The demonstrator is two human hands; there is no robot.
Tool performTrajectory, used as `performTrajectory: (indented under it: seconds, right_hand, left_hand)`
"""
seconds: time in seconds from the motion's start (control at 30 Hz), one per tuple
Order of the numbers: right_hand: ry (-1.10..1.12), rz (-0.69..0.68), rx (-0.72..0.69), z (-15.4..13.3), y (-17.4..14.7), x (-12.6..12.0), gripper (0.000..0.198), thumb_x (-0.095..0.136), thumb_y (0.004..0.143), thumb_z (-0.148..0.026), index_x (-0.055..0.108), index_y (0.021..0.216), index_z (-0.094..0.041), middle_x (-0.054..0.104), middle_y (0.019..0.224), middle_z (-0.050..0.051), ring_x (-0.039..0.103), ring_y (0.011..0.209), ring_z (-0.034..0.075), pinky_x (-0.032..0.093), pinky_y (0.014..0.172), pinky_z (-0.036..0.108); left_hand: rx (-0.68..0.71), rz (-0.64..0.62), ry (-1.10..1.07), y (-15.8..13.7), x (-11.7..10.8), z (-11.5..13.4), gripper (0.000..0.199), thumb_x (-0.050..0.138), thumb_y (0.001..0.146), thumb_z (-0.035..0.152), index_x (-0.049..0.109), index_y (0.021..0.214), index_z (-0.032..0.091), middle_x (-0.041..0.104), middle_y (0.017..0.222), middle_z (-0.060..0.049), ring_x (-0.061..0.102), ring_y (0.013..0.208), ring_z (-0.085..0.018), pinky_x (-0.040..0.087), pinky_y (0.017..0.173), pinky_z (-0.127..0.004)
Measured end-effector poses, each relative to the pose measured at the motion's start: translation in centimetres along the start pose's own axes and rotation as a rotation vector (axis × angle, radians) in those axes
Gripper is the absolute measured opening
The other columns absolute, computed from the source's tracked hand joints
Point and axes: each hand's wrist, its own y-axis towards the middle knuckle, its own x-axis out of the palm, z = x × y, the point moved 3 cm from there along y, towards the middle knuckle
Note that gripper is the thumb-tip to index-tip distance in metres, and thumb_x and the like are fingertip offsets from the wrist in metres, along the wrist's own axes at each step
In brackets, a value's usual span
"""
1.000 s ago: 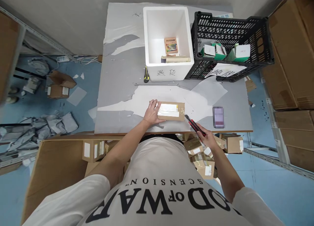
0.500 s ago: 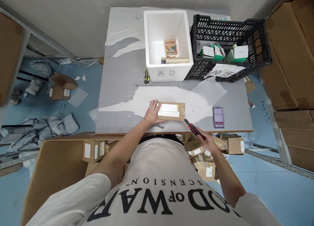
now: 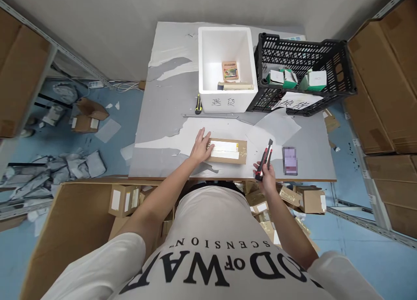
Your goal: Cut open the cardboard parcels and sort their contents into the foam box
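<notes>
A small brown cardboard box (image 3: 241, 154) with a white label and clear tape lies near the table's front edge. At its left end rests my left hand (image 3: 199, 148), fingers spread apart and the thumb touching the label side. My right hand (image 3: 267, 174) is closed around a red and black utility knife (image 3: 266, 160), just right of the box. The knife points away from me and stands apart from the box. A phone with a blurred screen (image 3: 289, 161) lies to the right of that hand.
Behind the box stand a white foam bin (image 3: 228, 102) with small boxes inside and a black plastic crate (image 3: 302, 101) holding green-white cartons. A yellow-black cutter (image 3: 198, 104) and a metal ruler (image 3: 211, 116) lie before the bin. Cardboard boxes (image 3: 309, 199) sit below the table edge.
My right hand has drawn the knife away from the box's right corner and turned its tip to point away from me. My left hand's fingers have loosened and spread at the box's left end.
</notes>
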Motion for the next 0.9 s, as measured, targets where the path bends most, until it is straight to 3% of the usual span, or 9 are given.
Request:
performTrajectory:
  seconds: [0.07, 0.17, 0.3, 0.47, 0.67, 0.9]
  right_hand:
    - [0.033, -0.018, 0.086, 1.3, -0.6, 1.9, 0.04, 0.068, 0.073, -0.051, 0.053, 0.103, -0.028, 0.064, 0.111, 0.002, 0.065, 0.095, 0.017, 0.058, 0.067, 0.029]
    - [0.069, -0.059, 0.139, 2.7, -1.6, 3.5, 0.039, 0.066, 0.076, -0.05, 0.051, 0.106, -0.032, 0.058, 0.125, 0.001, 0.062, 0.106, 0.019, 0.059, 0.075, 0.037]
    - [0.125, -0.086, 0.134, 3.2, -1.7, 4.3, 0.039, 0.068, 0.075, -0.05, 0.05, 0.104, -0.032, 0.055, 0.13, 0.0, 0.062, 0.108, 0.02, 0.057, 0.082, 0.044]
    - [0.1, -0.105, 0.066, 1.9, 0.4, 4.3, 0.042, 0.07, 0.073, -0.052, 0.05, 0.102, -0.029, 0.062, 0.119, 0.001, 0.068, 0.096, 0.017, 0.056, 0.089, 0.041]
    - [-0.111, -0.177, 0.001, -3.1, 5.9, 4.8, 0.035, 0.07, 0.074, -0.046, 0.051, 0.094, -0.025, 0.065, 0.101, 0.0, 0.068, 0.077, 0.012, 0.06, 0.08, 0.034]
    - [-0.377, -0.347, -0.021, -6.8, 12.3, 9.6, 0.027, 0.072, 0.074, -0.034, 0.054, 0.088, -0.02, 0.06, 0.077, -0.002, 0.059, 0.059, 0.009, 0.06, 0.06, 0.029]
  left_hand:
    - [-0.134, 0.034, -0.069, 0.5, -0.6, -1.2, 0.063, 0.049, 0.088, 0.047, 0.04, 0.142, 0.016, 0.028, 0.153, -0.015, 0.022, 0.143, -0.032, 0.025, 0.114, -0.05]
    - [-0.383, -0.063, -0.311, 0.8, -0.7, -3.1, 0.055, 0.048, 0.088, 0.044, 0.048, 0.136, 0.017, 0.05, 0.138, -0.015, 0.049, 0.125, -0.029, 0.042, 0.104, -0.046]
    - [-0.571, -0.144, -0.616, 0.5, -0.5, -4.0, 0.05, 0.054, 0.085, 0.046, 0.056, 0.129, 0.021, 0.059, 0.128, -0.011, 0.06, 0.108, -0.024, 0.056, 0.085, -0.039]
    - [-0.648, -0.12, -0.792, 0.2, -0.7, -3.4, 0.047, 0.063, 0.08, 0.043, 0.062, 0.119, 0.017, 0.068, 0.11, -0.01, 0.066, 0.097, -0.021, 0.056, 0.083, -0.038]
    - [-0.652, -0.009, -0.939, -3.3, 0.0, -1.9, 0.051, 0.079, 0.064, 0.044, 0.07, 0.103, 0.014, 0.072, 0.097, -0.007, 0.068, 0.092, -0.021, 0.055, 0.09, -0.042]
    - [-0.747, 0.076, -1.086, -9.7, 4.4, 2.1, 0.056, 0.084, 0.054, 0.046, 0.072, 0.097, 0.012, 0.075, 0.088, -0.006, 0.069, 0.089, -0.023, 0.054, 0.091, -0.042]
